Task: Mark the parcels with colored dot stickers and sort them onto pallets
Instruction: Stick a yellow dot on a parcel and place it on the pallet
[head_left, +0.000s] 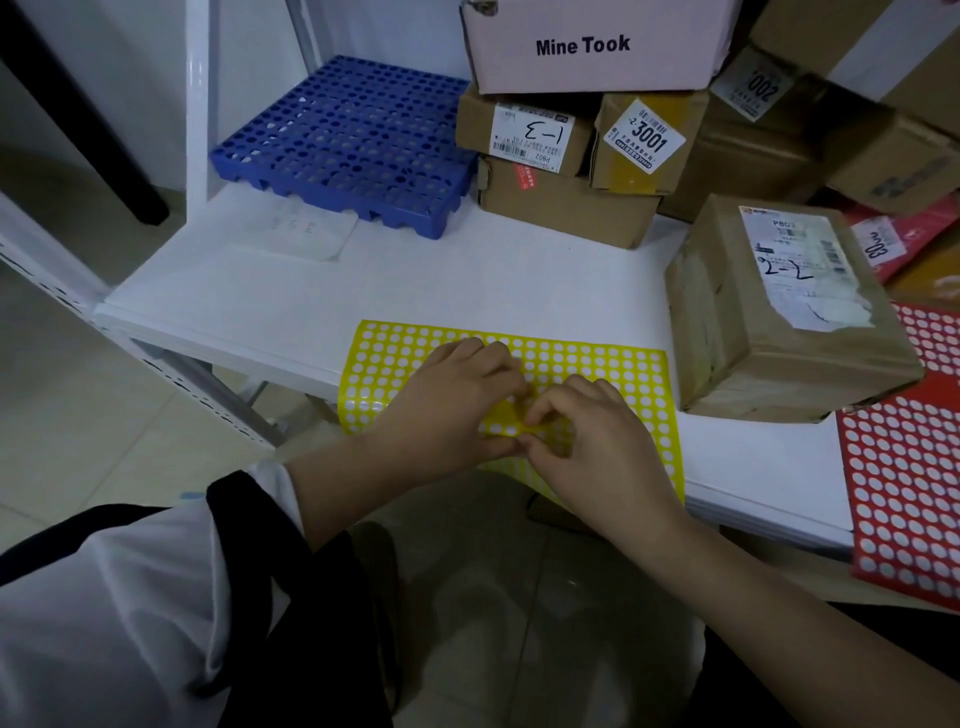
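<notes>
A yellow dot-sticker sheet (592, 364) lies at the front edge of the white table (415, 280), partly overhanging it. My left hand (447, 405) rests on the sheet and pinches a lifted fold of it. My right hand (592, 441) pinches the same fold from the right, fingertips meeting the left hand's. A brown parcel marked "2-2" (779, 312) stands just right of the sheet. A red dot-sticker sheet (904, 488) lies at the far right. A blue plastic pallet (348, 140) sits at the back left.
A stack of cardboard parcels stands at the back: one marked "1-3" (524, 135), one labelled "3001" (644, 140), a pink "Mine Took" box (597, 47) on top. More boxes and red mailers (904, 234) crowd the right. A white shelf post (197, 104) rises at left.
</notes>
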